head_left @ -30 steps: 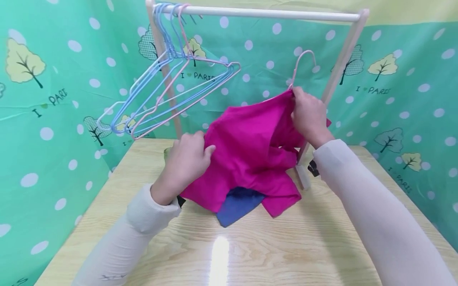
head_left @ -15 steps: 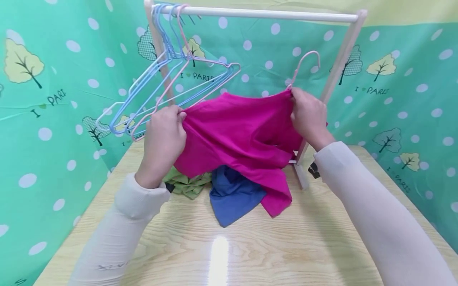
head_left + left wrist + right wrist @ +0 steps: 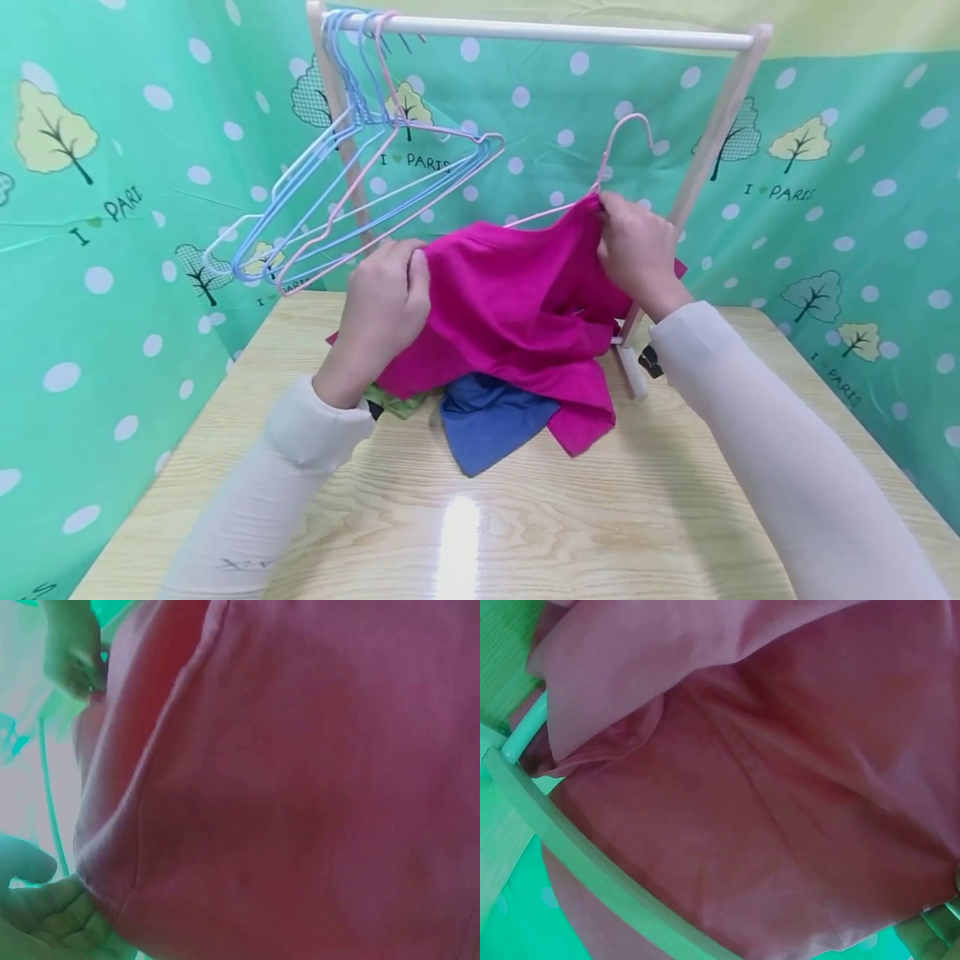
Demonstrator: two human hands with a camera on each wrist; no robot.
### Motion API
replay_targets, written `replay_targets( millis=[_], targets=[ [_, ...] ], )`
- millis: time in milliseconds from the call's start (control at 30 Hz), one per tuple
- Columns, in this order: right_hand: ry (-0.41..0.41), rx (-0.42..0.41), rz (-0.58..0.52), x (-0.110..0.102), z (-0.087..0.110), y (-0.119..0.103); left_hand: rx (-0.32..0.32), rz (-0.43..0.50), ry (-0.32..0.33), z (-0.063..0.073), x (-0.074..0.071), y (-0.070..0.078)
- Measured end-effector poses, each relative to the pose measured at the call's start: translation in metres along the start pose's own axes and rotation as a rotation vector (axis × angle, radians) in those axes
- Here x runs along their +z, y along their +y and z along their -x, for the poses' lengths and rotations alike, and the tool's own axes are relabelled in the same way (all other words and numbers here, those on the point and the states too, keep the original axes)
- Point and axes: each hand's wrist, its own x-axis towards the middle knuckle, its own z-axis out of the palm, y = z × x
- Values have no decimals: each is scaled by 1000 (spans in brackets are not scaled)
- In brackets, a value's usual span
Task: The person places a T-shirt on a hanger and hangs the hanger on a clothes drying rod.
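Observation:
A magenta T-shirt (image 3: 502, 292) is spread between my two hands, with a pink hanger (image 3: 604, 154) partly inside it. The hanger's hook rises at the right, and one arm of it shows above the neckline; the rest is hidden by cloth. My right hand (image 3: 637, 246) grips the shirt's shoulder close below the hook. At the other shoulder is my left hand (image 3: 386, 304). In the left wrist view its thumb (image 3: 26, 859) stands apart from the fingers (image 3: 64, 911), which touch the cloth edge.
Several blue and pink hangers (image 3: 345, 196) hang at the left of the rack's white rail (image 3: 555, 32). A blue garment (image 3: 491, 425) and a green garment (image 3: 397, 404) lie on the wooden table (image 3: 570, 533). The rack's right post (image 3: 712, 150) stands behind my right hand.
My left hand first drew the shirt's left shoulder up and leftward, then came back right and lower. The hanger and right hand have shifted slightly left, exposing more of the hanger arm.

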Motion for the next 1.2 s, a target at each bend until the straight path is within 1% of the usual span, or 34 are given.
replay_targets(
  millis=[67,167,233,333,433,533,633,767,833,900,1000,1100,1200],
  targets=[
    [2,1,-14,1,0,-2,45,-35,33,2,3,3],
    [12,-4,-31,3,-1,-5,112,-135,82,1,7,6],
    [22,-12,-40,4,-1,-9,136,-203,111,0,9,6],
    [45,-23,-50,5,-4,-15,144,-271,138,-2,11,5],
    [73,-36,-72,6,-6,-23,145,-300,146,-4,14,3],
    [100,-54,-91,7,-8,-31,148,-309,136,-7,16,2],
    [106,-68,-102,8,-8,-37,158,-324,114,-9,18,3],
    [99,-80,-111,6,-6,-43,183,-312,71,-11,20,3],
    [102,-94,-118,5,-5,-46,194,-275,43,-12,20,3],
    [114,-127,-127,5,-5,-47,186,-231,28,-12,21,2],
    [126,-212,-138,5,-5,-45,158,-164,33,-12,19,-1],
    [109,-294,-140,7,-4,-38,136,-120,54,-14,17,-4],
    [58,-316,-135,7,-3,-30,127,-98,65,-15,13,-8]
  ],
)
